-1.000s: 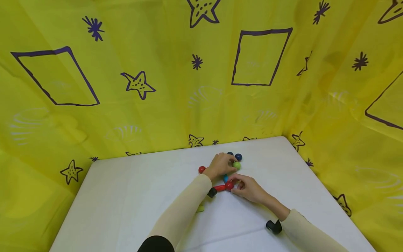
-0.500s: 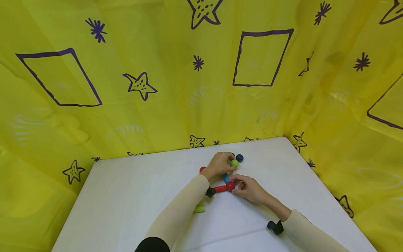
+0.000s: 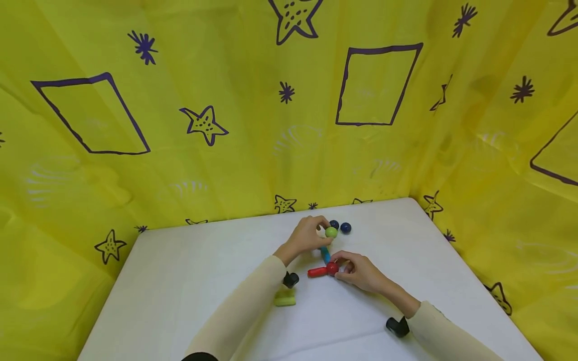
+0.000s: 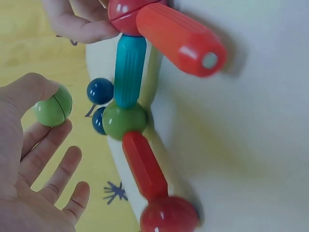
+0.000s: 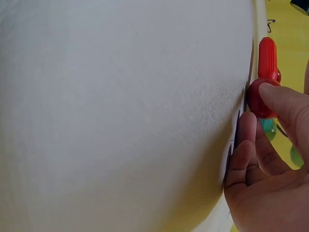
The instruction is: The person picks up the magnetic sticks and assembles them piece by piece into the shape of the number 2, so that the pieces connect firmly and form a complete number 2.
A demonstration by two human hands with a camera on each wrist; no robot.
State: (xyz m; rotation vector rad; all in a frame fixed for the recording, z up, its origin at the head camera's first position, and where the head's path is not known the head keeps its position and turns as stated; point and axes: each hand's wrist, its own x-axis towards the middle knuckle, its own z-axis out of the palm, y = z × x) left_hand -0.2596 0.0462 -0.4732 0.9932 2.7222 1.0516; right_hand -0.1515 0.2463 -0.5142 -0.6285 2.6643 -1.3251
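In the head view my left hand [image 3: 307,235] pinches a light green ball [image 4: 54,106] between thumb and fingertips, above the table. My right hand [image 3: 363,273] holds a red ball [image 5: 260,98] by thumb and fingers. Joined to that ball are a red rod [image 4: 182,41], its free end showing a pale round tip, and a blue-green rod [image 4: 129,70]. This second rod meets another green ball [image 4: 124,121], from which a further red rod [image 4: 146,164] runs to another red ball [image 4: 169,216]. In the head view the left hand hides part of this chain.
Two dark blue balls [image 3: 345,228] lie beyond the left hand. Yellow-green rods [image 3: 285,300] lie near the left forearm on the white table [image 3: 189,281]. A yellow patterned curtain [image 3: 244,165] hangs along the table's back and right side.
My left hand has drawn back leftward with the green ball, uncovering the dark blue balls and more of the blue-green rod. My right hand keeps its hold on the red ball.
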